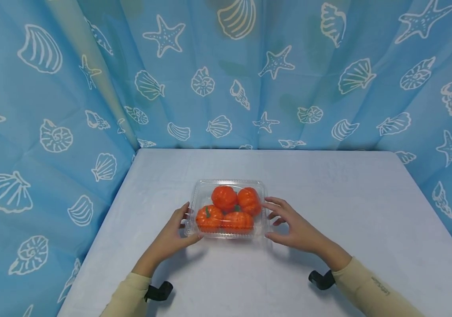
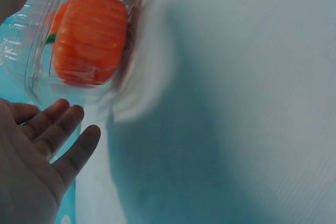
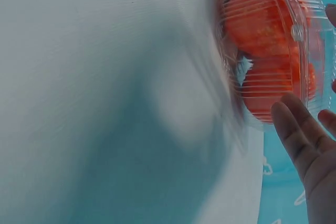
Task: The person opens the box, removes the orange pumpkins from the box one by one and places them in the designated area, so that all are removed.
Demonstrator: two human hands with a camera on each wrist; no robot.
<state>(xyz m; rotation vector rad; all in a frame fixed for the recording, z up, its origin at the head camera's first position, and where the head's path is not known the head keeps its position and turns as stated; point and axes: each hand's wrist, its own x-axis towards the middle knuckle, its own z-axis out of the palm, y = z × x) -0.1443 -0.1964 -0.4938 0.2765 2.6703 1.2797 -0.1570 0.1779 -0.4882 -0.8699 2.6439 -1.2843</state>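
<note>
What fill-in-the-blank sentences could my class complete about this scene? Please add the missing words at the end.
1. The clear box holds ____ orange vegetables.
2. The box is ____ the left hand and the right hand.
3. The curtain behind the table is ____, with white starfish and shells printed on it.

Missing words: four; between; blue.

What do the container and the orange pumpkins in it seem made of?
Container: probably thin clear plastic, glossy; it is see-through, ridged and catches bright highlights.
Pumpkins: smooth, slightly shiny, vivid orange, one showing a green stem; perhaps molded plastic or foam, but real skin isn't ruled out.
</note>
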